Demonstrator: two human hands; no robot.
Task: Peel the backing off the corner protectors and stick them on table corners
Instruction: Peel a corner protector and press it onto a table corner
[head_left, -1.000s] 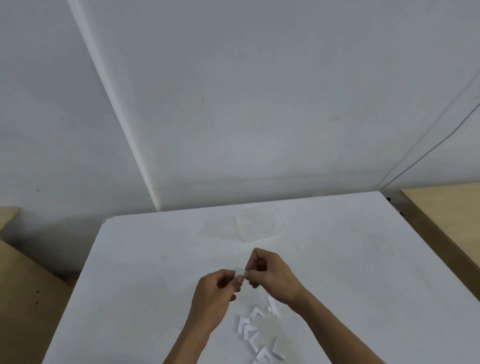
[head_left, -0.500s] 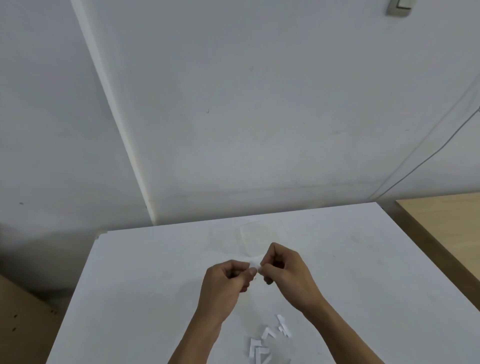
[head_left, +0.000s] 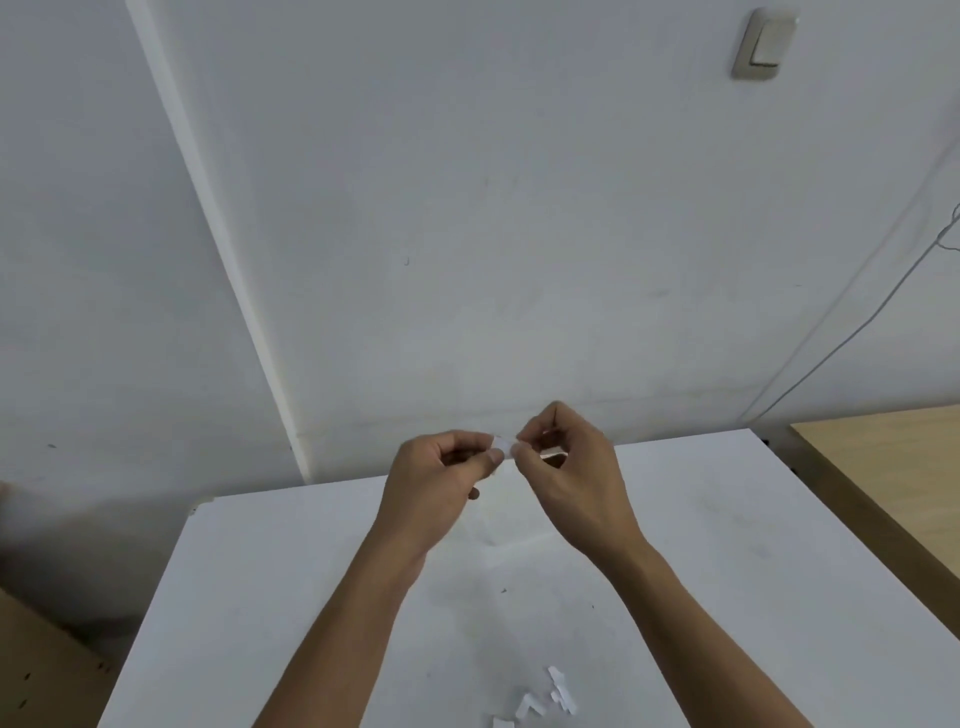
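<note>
A small clear corner protector (head_left: 503, 445) is held up over the far part of the white table (head_left: 270, 582). My left hand (head_left: 436, 493) pinches its left side between thumb and forefinger. My right hand (head_left: 569, 483) pinches its right side, fingers curled. The piece is mostly hidden by my fingertips, and I cannot tell whether its backing is on. Several white peeled strips (head_left: 545, 699) lie on the table near its front edge. The table's far left corner (head_left: 200, 505) is in view.
A white wall stands right behind the table, with a light switch (head_left: 763, 47) high on the right and a thin cable (head_left: 857, 332) running down. A wooden table (head_left: 893, 467) stands to the right, and a brown surface (head_left: 41, 670) lies low on the left.
Both hands have risen and moved away from me toward the table's far edge, still pinching the protector. The view has tilted up, so the white strips now sit at the bottom.
</note>
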